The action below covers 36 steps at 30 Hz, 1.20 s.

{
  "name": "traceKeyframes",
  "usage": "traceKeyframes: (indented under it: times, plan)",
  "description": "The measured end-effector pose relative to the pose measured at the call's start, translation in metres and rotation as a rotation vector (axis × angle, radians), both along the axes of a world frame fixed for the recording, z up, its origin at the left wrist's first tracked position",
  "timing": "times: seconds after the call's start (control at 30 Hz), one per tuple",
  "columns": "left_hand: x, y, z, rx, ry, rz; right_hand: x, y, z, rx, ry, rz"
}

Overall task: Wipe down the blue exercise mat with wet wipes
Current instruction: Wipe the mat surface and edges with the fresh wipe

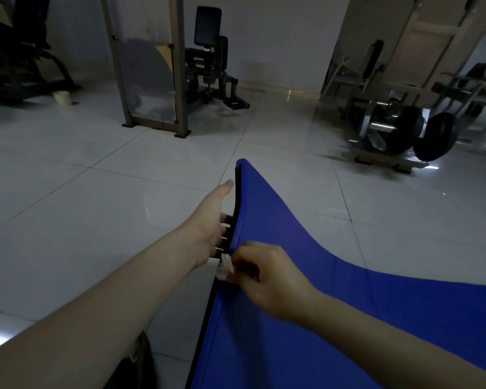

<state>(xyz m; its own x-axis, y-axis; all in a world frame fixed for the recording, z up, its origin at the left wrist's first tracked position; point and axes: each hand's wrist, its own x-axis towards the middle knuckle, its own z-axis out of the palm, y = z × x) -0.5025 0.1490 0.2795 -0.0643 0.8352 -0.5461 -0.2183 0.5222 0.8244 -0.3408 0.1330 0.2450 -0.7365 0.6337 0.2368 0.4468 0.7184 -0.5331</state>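
Observation:
The blue exercise mat [292, 290] fills the lower right, its left edge lifted and curling up to a raised corner with a dark underside. My left hand [211, 223] holds that raised edge, fingers tucked behind the mat and thumb pointing up along it. My right hand [267, 273] grips a crumpled white wet wipe [225, 267] and presses it against the mat's left edge, just below my left hand.
A glossy white tiled floor [96, 206] surrounds the mat. A tall machine frame [152, 80] and a black seat machine [211, 66] stand behind. A plate-loaded machine with black weight discs [421, 133] sits at right. A small beige cup [61, 97] stands far left.

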Motion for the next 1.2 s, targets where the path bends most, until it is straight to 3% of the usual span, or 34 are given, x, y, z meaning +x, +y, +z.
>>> traceKeyframes:
  times: [0.07,0.17,0.23,0.53,0.77,0.87,1.03,1.1,1.2]
  plan:
    - [0.000,0.000,-0.001,0.014,0.027,-0.052,-0.004,0.020,0.003,0.113,0.037,-0.071]
    - [0.001,0.001,-0.004,0.046,0.048,-0.088,-0.011,0.068,0.013,0.122,0.205,-0.297]
    - [0.003,0.001,-0.004,0.072,0.069,-0.083,-0.014,0.074,0.013,0.130,0.220,-0.335]
    - [0.007,-0.002,0.001,0.129,0.088,-0.073,0.002,-0.028,-0.014,0.116,0.039,0.151]
    - [0.010,0.001,-0.001,0.111,0.126,-0.140,0.009,0.054,0.000,0.220,0.213,-0.319]
    - [0.013,0.004,-0.001,0.107,0.129,-0.095,0.009,0.026,-0.009,0.177,0.145,-0.212]
    - [0.008,0.006,-0.004,0.067,0.122,-0.072,0.006,-0.052,-0.026,0.112,-0.060,0.268]
    - [0.008,0.005,-0.004,0.059,0.119,-0.079,0.010,-0.046,-0.022,0.192,-0.071,0.275]
    - [0.010,0.004,-0.005,0.083,0.165,-0.082,0.015,-0.008,-0.013,0.237,0.011,0.011]
